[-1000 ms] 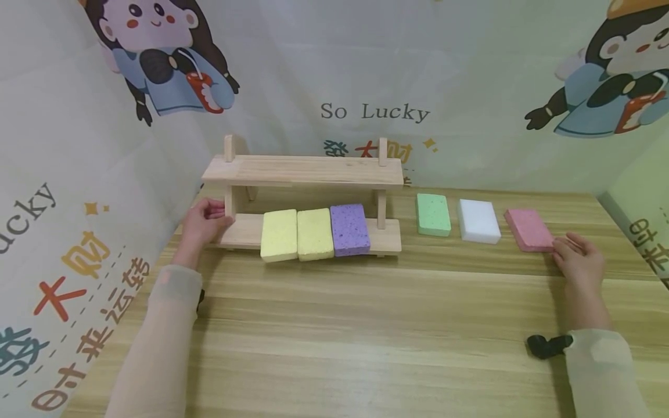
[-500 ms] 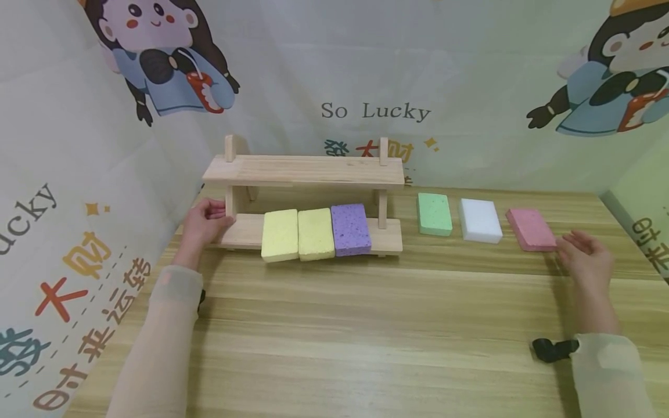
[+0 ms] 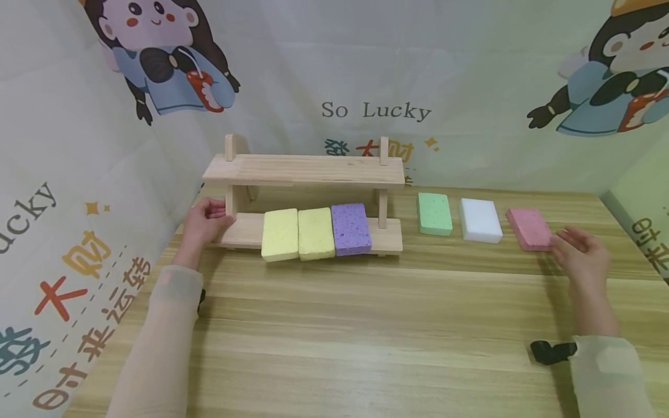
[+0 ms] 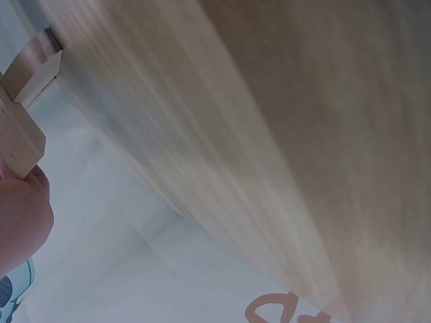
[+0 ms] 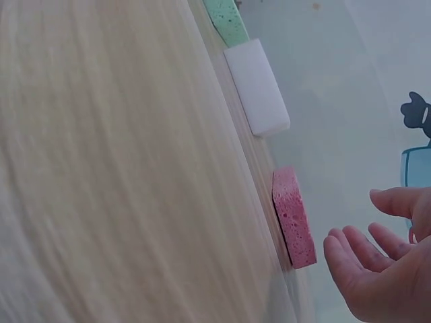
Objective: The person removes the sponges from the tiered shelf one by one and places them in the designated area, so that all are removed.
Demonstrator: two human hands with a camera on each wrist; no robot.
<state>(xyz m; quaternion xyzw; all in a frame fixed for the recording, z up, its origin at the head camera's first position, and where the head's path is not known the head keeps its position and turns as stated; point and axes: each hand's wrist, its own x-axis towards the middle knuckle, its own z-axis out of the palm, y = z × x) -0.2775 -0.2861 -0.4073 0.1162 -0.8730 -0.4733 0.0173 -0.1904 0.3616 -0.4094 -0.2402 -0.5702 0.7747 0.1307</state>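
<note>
My left hand (image 3: 206, 222) grips the left end of the lower board of a two-tier wooden shelf (image 3: 308, 169); in the left wrist view part of that hand (image 4: 23, 215) shows at the board's end (image 4: 19, 138). Two yellow sponges (image 3: 279, 234) and a purple sponge (image 3: 351, 229) lie side by side on the lower tier, overhanging its front. Beside a pink sponge (image 3: 529, 229) on the table, my right hand (image 3: 582, 255) hovers. The right wrist view shows its fingers (image 5: 367, 259) loosely bent, holding nothing, with a gap to the pink sponge (image 5: 293, 219).
A green sponge (image 3: 434, 214) and a white sponge (image 3: 479, 220) lie in a row between the shelf and the pink one. The wood-grain table (image 3: 366, 325) runs toward me. A printed cloth (image 3: 376, 69) hangs behind and along the left.
My right hand draws slightly right, off the pink sponge, then shifts a little back toward it. The left hand, shelf and sponges stay put.
</note>
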